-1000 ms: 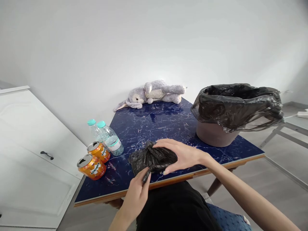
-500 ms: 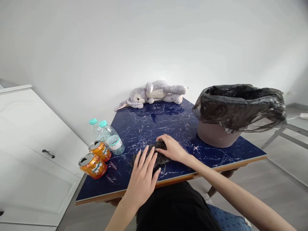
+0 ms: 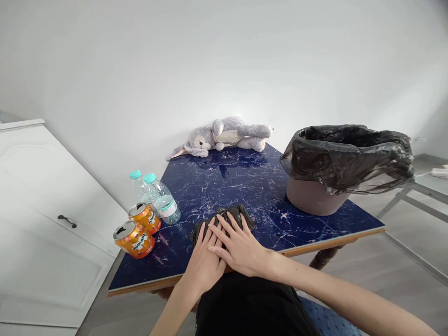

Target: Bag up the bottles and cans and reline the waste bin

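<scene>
A folded black plastic bag (image 3: pixel 247 214) lies near the front edge of the blue marbled table (image 3: pixel 255 179). On its left part my left hand (image 3: pixel 205 261) rests flat, fingers stretched out. My right hand (image 3: pixel 241 247) also lies flat on the bag, fingers spread, with its thumb and edge overlapping the left hand's fingers. Both palms hide the middle of the bag. Neither hand grips anything.
To the left stand two orange soda cans (image 3: pixel 135 239) and two clear bottles (image 3: pixel 168 207) with turquoise caps. A plush rabbit (image 3: pixel 224 135) lies at the back by the wall. A bin (image 3: pixel 315 196) lined with a black bag (image 3: pixel 315 161) stands right. A white cabinet (image 3: pixel 45 224) is far left.
My right hand has let go of the bag's far right side and come down flat beside and over my left hand. More of the bag's right end shows. My left hand stays nearly in place.
</scene>
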Tool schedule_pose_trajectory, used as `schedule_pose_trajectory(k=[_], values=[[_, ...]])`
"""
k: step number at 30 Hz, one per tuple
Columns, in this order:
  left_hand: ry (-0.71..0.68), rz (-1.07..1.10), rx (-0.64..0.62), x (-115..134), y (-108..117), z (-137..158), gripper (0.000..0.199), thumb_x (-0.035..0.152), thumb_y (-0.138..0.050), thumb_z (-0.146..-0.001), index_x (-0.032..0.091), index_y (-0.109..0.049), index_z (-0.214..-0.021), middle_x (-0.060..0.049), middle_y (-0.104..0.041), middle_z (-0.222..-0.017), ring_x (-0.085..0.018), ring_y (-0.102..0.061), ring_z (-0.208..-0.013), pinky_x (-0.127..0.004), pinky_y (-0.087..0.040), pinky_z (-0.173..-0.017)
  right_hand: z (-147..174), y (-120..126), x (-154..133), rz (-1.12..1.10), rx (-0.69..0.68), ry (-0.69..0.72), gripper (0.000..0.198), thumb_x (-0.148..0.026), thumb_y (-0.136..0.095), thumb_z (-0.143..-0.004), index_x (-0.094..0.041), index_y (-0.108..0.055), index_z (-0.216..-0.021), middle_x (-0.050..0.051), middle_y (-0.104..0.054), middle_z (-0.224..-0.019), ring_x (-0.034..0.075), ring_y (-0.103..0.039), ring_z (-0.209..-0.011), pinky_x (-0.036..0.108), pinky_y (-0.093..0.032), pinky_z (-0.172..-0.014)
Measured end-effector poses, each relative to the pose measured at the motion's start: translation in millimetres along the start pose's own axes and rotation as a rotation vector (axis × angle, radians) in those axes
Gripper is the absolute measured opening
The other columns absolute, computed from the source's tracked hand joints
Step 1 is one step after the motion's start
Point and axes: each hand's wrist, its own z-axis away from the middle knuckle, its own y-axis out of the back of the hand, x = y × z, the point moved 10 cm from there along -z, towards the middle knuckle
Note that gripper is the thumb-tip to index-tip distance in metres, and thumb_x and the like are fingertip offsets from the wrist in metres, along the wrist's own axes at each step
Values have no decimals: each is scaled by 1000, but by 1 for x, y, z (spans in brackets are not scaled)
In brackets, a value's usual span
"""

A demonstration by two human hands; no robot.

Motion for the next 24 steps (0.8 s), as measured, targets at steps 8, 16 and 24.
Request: schedule_pose_trajectory(k=[8,16,24], values=[[79,89,-71,-17,5,6,73,44,-49,-111,28,-16,-174,-10,-30,-177,-33,-26,-165,-62,-29,-132,-10,-8,20,4,-48,3,69,-61,-20,-114,-29,-19,-174,7,-15,-180,39,-12,-167,74,-21,-129],[217,267,100,-39,31,21,47,39,-52,-111,29,-50,-157,-7,-52,-166,-30,-28,-165,-54,-43,-128,-29,-15,49,96,-10,-23,68,-59,-21,-114,-24,-34,-171,9,-24,-179,39,-18,-166,70,-19,-130],[238,263,200,-36,39,21,37,34,-53,-110,29,-54,-147,-6,-62,-155,-31,-38,-160,-55,-46,-124,-58,12,153,205,-21,-227,58,-46,-30,-116,-18,-48,-163,15,-36,-174,41,-30,-161,70,-23,-127]])
